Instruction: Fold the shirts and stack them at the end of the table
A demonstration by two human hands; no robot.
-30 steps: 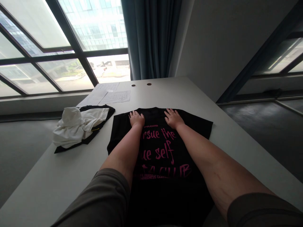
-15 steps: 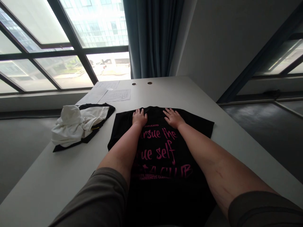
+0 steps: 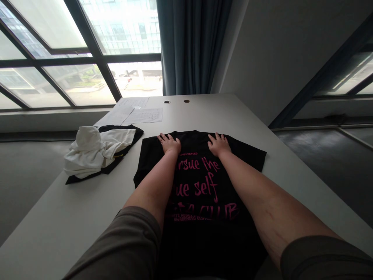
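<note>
A black T-shirt (image 3: 204, 241) with pink lettering lies spread out on the white table, its collar edge at the far side and its lower part toward me. My left hand (image 3: 170, 144) rests flat on the shirt near the left shoulder, fingers spread. On the other side of the collar, my right hand (image 3: 219, 145) lies flat near the right shoulder, its fingers also apart. Neither hand grips the cloth. My left forearm covers the start of the printed words.
On the left of the white table (image 3: 96, 217) lies a crumpled white garment (image 3: 87, 155) on top of a black cloth (image 3: 109, 168). Sheets of paper (image 3: 142, 115) are at the far left corner. Beyond the table hang a blue curtain (image 3: 189, 46) and windows.
My hands have slid slightly apart along the shoulders of the T-shirt, the left one leftward and the right one rightward. The whole view has shifted a little.
</note>
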